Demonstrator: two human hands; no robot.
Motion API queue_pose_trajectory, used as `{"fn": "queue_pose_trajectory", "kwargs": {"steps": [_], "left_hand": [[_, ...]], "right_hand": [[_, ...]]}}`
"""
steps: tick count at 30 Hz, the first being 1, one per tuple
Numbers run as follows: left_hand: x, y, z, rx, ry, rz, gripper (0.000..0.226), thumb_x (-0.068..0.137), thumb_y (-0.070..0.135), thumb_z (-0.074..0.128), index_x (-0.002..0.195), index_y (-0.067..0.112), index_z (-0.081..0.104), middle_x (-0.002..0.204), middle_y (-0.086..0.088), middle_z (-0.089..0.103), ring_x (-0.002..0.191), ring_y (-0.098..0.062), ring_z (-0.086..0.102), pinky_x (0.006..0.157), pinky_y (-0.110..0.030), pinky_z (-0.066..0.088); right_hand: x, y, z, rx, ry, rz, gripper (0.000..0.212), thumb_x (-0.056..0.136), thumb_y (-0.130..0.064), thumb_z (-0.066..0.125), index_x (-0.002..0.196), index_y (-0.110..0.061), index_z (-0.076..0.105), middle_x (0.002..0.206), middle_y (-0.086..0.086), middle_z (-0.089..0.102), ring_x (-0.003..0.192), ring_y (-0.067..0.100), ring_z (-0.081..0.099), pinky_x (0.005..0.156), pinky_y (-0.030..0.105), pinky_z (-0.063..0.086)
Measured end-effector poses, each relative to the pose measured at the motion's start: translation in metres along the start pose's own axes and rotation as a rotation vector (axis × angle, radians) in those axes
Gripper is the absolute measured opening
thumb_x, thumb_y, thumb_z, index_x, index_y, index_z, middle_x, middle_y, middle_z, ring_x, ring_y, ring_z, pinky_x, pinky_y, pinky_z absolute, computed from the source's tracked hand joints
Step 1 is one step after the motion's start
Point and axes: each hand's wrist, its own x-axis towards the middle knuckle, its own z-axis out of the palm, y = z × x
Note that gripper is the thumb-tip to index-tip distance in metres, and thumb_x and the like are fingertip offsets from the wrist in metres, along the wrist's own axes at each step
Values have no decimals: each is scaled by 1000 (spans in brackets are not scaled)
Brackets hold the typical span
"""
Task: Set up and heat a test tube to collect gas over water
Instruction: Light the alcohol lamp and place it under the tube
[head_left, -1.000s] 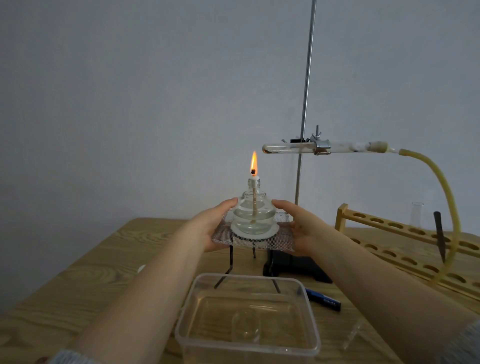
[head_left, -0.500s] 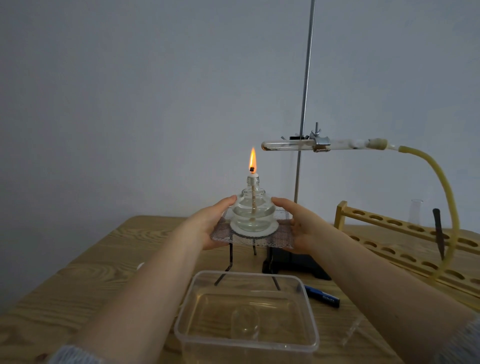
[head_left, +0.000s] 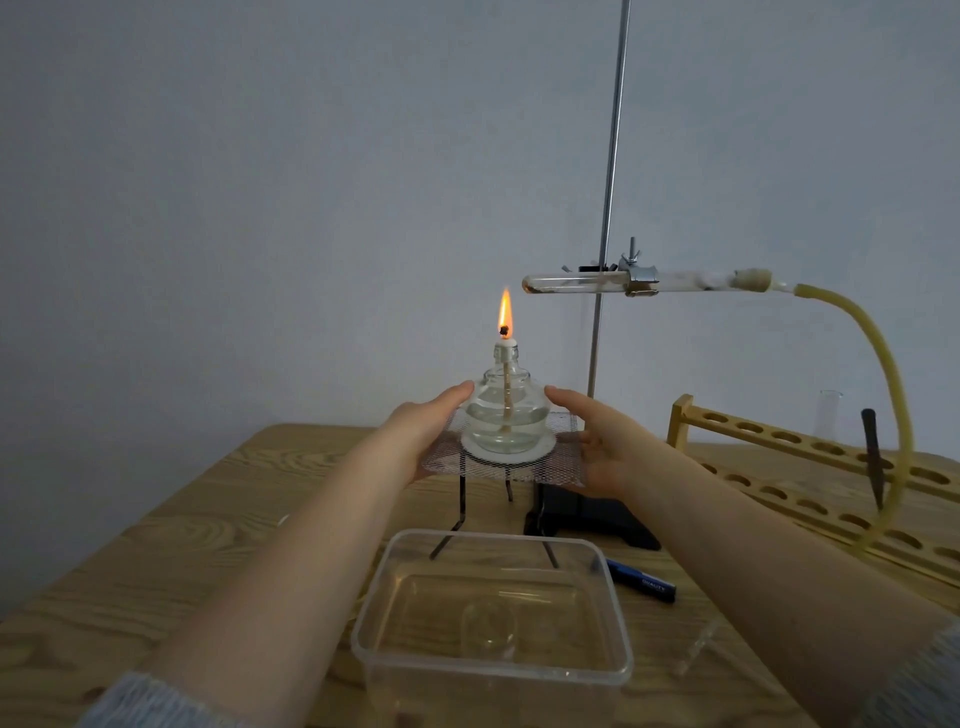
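Observation:
A lit glass alcohol lamp (head_left: 506, 415) stands on a wire gauze (head_left: 563, 465) over a black tripod (head_left: 461, 501). My left hand (head_left: 418, 434) grips the gauze's left edge, thumb on top beside the lamp. My right hand (head_left: 597, 449) grips the right edge the same way. A horizontal test tube (head_left: 574, 283) sits in a clamp (head_left: 641, 278) on the stand rod (head_left: 609, 197). Its closed end lies up and right of the flame (head_left: 505, 312). A yellow rubber hose (head_left: 885, 374) runs from the stopper (head_left: 750, 279) down to the right.
A clear tub of water (head_left: 363, 642) with a sunken glass jar (head_left: 488, 623) sits nearest me. A blue lighter (head_left: 641, 579) and a glass plate (head_left: 701, 647) lie to its right. A wooden test-tube rack (head_left: 753, 441) holding a dark tool (head_left: 872, 457) stands at right.
The view has tipped slightly, so everything sits a little higher in frame. Hands, lamp and test tube keep their places relative to each other.

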Motion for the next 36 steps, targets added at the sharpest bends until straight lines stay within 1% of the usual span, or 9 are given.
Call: {"fn": "queue_pose_trajectory", "kwargs": {"steps": [2, 6, 11, 17, 20, 24, 29, 33, 36], "left_hand": [[-1, 0, 0, 18, 18, 23, 77, 71, 62, 67, 123, 9, 47, 117, -13, 62, 97, -28, 64, 79, -37, 54], [5, -3, -3, 31, 53, 52, 117, 38, 75, 69, 132, 9, 45, 119, -12, 62, 102, -29, 63, 94, -47, 49], [-11, -1, 0, 106, 114, 81, 82, 76, 62, 61, 133, 6, 42, 110, -10, 54, 108, -26, 55, 95, -38, 45], [-14, -3, -2, 168, 133, 120, 81, 79, 57, 62, 135, 3, 41, 129, -12, 51, 115, -28, 53, 97, -44, 47], [-18, -3, -2, 195, 157, 155, 80, 80, 54, 62, 135, 1, 41, 131, -13, 50, 114, -28, 53, 97, -43, 47], [-26, -4, -1, 233, 172, 169, 75, 83, 53, 60, 135, 2, 41, 112, -9, 54, 102, -24, 56, 87, -36, 47], [-32, -7, -1, 259, 178, 177, 75, 85, 50, 59, 140, 3, 37, 137, -14, 47, 117, -28, 51, 90, -35, 44], [-36, -8, -3, 197, 157, 146, 72, 86, 48, 59, 139, 5, 38, 137, -14, 46, 119, -28, 50, 95, -38, 46], [-40, -7, -2, 88, 118, 109, 62, 87, 42, 60, 135, 7, 41, 136, -15, 45, 120, -29, 48, 97, -40, 45]], "right_hand": [[0, 0, -1, 6, 16, -8, 52, 80, -23, 74, 117, 0, 45, 104, 26, 61, 78, 37, 67, 48, 45, 58], [0, 0, -5, 10, 34, -4, 67, 77, -23, 77, 127, 4, 41, 112, 27, 59, 87, 39, 67, 56, 45, 58], [-3, 0, -10, -6, 43, -17, 59, 78, -24, 77, 116, 6, 45, 109, 27, 62, 94, 38, 66, 77, 46, 55], [-8, 1, -15, -199, 125, -46, 73, 79, -31, 75, 132, 6, 40, 112, 23, 61, 97, 34, 63, 94, 43, 49], [-14, 1, -17, -213, 142, -68, 76, 80, -30, 75, 136, 4, 37, 115, 25, 59, 98, 34, 62, 95, 45, 47], [-24, 3, -17, -235, 146, -95, 77, 80, -29, 75, 137, 5, 35, 117, 25, 58, 99, 35, 61, 97, 46, 46], [-28, 6, -14, -253, 121, -112, 73, 81, -28, 73, 136, 6, 37, 106, 23, 59, 98, 34, 59, 100, 45, 44], [-27, 8, -10, -250, 108, -128, 68, 83, -25, 71, 135, 5, 39, 89, 19, 58, 83, 31, 59, 94, 43, 46], [-25, 8, -10, -229, 101, -135, 62, 85, -22, 70, 132, 5, 41, 92, 20, 60, 84, 31, 61, 84, 40, 50]]}}
